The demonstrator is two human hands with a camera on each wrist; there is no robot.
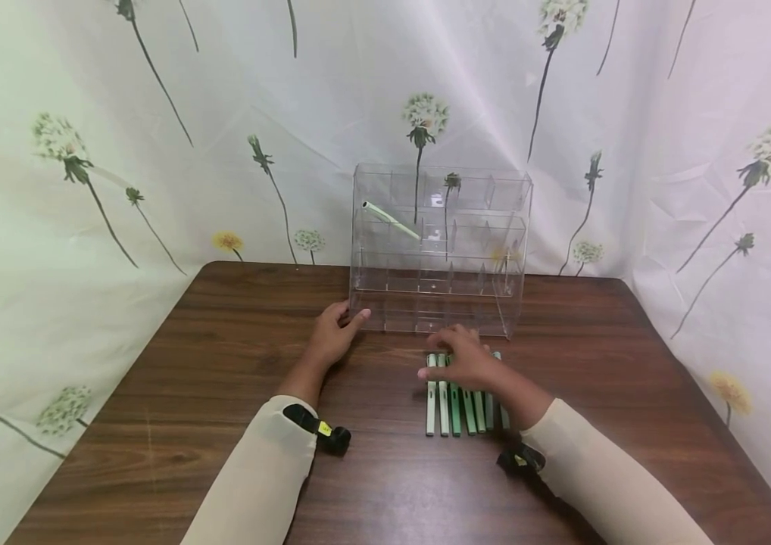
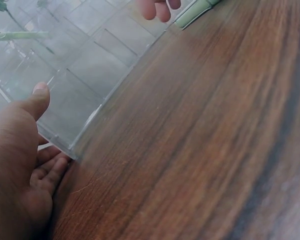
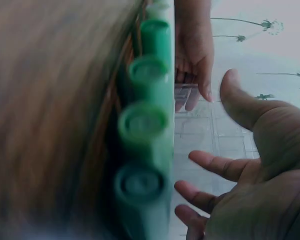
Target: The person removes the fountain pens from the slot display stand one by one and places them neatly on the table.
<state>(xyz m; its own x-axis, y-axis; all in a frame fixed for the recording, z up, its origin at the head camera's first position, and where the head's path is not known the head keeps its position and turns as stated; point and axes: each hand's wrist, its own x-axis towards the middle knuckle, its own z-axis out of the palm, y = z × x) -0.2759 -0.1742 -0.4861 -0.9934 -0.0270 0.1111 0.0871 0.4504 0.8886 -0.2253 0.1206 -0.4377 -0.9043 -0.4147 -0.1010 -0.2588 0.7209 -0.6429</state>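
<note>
Fingers (image 3: 210, 165) of the right hand (image 1: 465, 357) spreading loosely apart over the top ends of the row of green pens (image 1: 465, 405), palm down, not clamped on any pen as far as visible; hovering or lightly resting there, likely for picking one out of the row. Thumb standing clear of the other fingers in the right wrist view, nothing pinched between them. Left hand (image 1: 332, 337) lying with straight, relaxed fingers against the lower left corner of the clear acrylic organizer (image 1: 440, 250), thumb (image 2: 40, 97) pressing on its front wall, seemingly steadying the box against sliding on the wooden table (image 1: 222, 393). Pens lying side by side, touching one another, caps pointing toward the organizer, just in front of it, kept in easy reach of the right hand. One pale green pen (image 1: 390, 219) already leaning tilted in an upper left compartment of the organizer; other compartments showing nothing inside. Organizer standing upright at the far edge of the table, against the dandelion-print backdrop (image 1: 85, 151). Cream sleeves covering both forearms, black wrist mounts showing.
</note>
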